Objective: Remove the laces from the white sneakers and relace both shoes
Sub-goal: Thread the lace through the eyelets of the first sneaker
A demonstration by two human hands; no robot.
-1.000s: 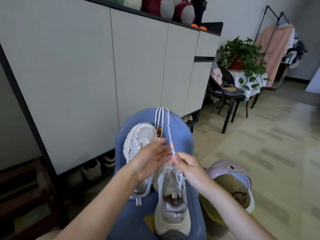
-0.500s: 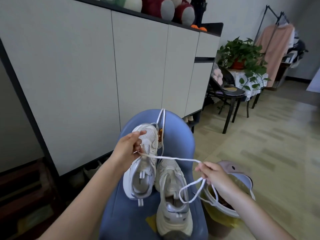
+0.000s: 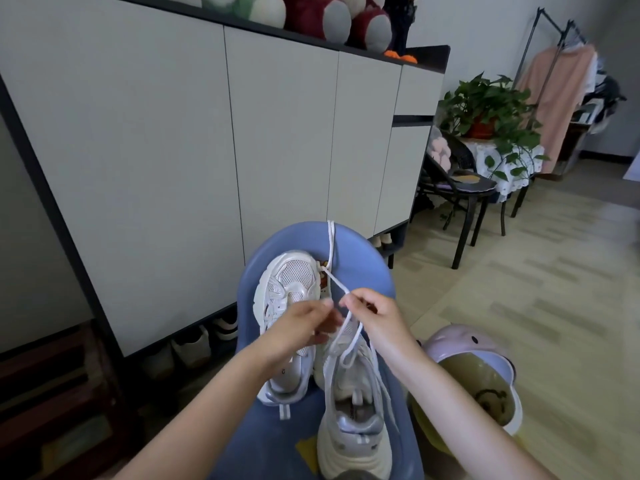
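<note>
Two white sneakers lie on one blue seat. The right hand pinches one white lace. The left hand touches it, fingers curled

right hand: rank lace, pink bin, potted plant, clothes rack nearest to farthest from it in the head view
From the right hand:
1. lace, pinched in its fingers
2. pink bin, low on its right
3. potted plant, far right on a table
4. clothes rack, behind the plant

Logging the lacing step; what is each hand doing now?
Left hand: pinching the white lace.
Right hand: pinching the same lace.
</note>
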